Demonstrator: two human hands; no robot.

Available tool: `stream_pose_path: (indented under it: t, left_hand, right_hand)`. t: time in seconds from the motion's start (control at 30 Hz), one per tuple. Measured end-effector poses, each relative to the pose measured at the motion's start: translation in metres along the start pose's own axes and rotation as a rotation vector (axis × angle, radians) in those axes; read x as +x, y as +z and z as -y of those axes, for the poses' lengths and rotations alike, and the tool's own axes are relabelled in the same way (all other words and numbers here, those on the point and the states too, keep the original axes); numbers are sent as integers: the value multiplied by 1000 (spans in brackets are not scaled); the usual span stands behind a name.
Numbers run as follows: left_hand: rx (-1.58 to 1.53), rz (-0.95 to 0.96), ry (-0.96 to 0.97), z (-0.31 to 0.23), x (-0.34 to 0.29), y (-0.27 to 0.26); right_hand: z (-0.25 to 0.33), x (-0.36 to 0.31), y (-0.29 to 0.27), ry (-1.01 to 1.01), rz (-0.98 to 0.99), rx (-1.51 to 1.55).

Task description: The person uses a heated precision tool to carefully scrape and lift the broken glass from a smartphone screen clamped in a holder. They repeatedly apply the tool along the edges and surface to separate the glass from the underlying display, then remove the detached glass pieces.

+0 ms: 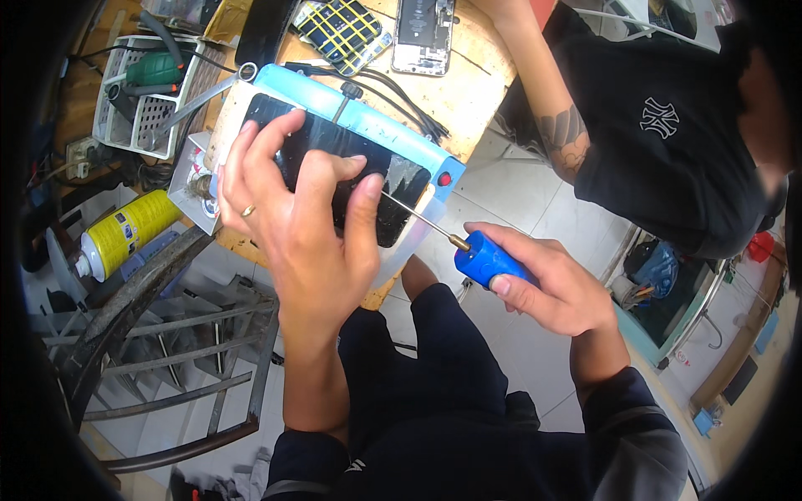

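Observation:
A black smartphone screen (388, 196), its glass glossy and patchy at the right end, lies on a blue flat machine (368, 117) with a black clamp knob (352, 90) and a red button (444, 179). Over the screen spreads my left hand (305, 200), fingers bent and apart, the thumb and fingertips resting on or close above the glass. My right hand (551, 284) is closed round a blue handheld rotary tool (493, 260) with a brass chuck. The tool's long thin metal shaft (426, 219) reaches to the screen beside my left thumb, which hides its tip.
On the wooden bench lie an opened phone (423, 37), a yellow-gridded pad (342, 35), black cables (401, 96) and a wrench (196, 102). A white basket (150, 104) and a yellow spray can (129, 234) are at left. A co-worker's tattooed arm (547, 96) reaches in at the top right.

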State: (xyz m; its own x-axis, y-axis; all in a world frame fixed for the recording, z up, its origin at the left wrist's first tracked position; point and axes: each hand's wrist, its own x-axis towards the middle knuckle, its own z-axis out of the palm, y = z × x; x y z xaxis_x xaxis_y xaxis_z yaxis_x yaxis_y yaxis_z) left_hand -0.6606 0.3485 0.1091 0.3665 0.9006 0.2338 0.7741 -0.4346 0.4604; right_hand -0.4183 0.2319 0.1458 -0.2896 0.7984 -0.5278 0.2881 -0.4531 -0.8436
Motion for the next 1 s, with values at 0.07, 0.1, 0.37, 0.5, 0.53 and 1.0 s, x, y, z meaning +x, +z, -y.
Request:
stream_pose_path:
  t: [0.07, 0.1, 0.37, 0.5, 0.53, 1.0]
  left_hand:
    - [6, 17, -2, -1, -2, -5]
    - [17, 24, -2, -1, -3, -9]
    - [44, -52, 10, -7, 1, 0]
    - [30, -56, -33, -4, -1, 3]
    - [18, -61, -42, -4, -3, 2]
    - [62, -78, -66, -7, -1, 6]
  right_hand:
    - [1, 1, 1, -14, 14, 4]
    - [1, 0, -1, -16, 21, -2]
    - [-1, -2, -6, -29, 18, -13]
    - [-5, -1, -3, -84, -1, -28]
    - [-6, 0, -2, -97, -5, -31]
    - [-4, 1, -5, -58, -8, -31]
